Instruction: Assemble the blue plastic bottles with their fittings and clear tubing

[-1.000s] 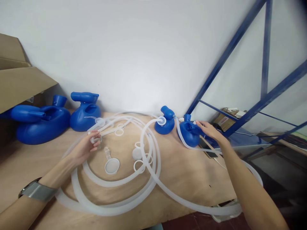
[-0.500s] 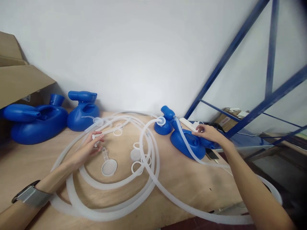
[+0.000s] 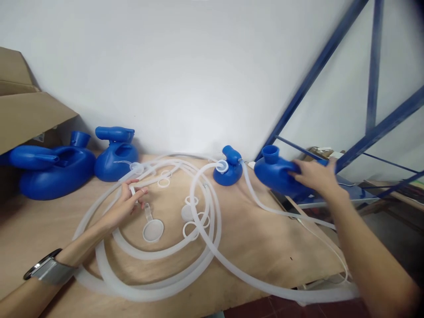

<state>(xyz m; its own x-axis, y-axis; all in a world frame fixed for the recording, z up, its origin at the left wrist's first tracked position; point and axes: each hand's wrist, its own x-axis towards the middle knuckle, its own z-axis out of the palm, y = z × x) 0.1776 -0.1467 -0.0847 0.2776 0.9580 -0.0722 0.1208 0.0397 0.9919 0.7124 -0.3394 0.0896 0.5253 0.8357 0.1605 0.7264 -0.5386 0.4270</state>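
Observation:
My right hand (image 3: 314,176) is closed around the handle of a blue plastic urinal bottle (image 3: 274,172), which it lifts clear of the table with the open neck upward. Between the fingers of my left hand (image 3: 130,196) is a small white plastic cap (image 3: 133,191), partly covered by the fingers. Just right of that hand lies a clear lid with a strap (image 3: 153,230). A long translucent hose (image 3: 159,293) lies in loops around it. One hose end joins a second blue urinal bottle (image 3: 228,174) by the wall.
Two more blue bottles, a large one (image 3: 58,176) and a narrower one (image 3: 115,161), stand at the left beside a cardboard box (image 3: 33,110). Several white rings (image 3: 190,229) and lids lie within the hose loops. A blue metal frame (image 3: 318,66) rises at the right.
My right hand has raised the blue bottle off the table and moved it up and right. My left hand has shifted slightly right, still with the white cap.

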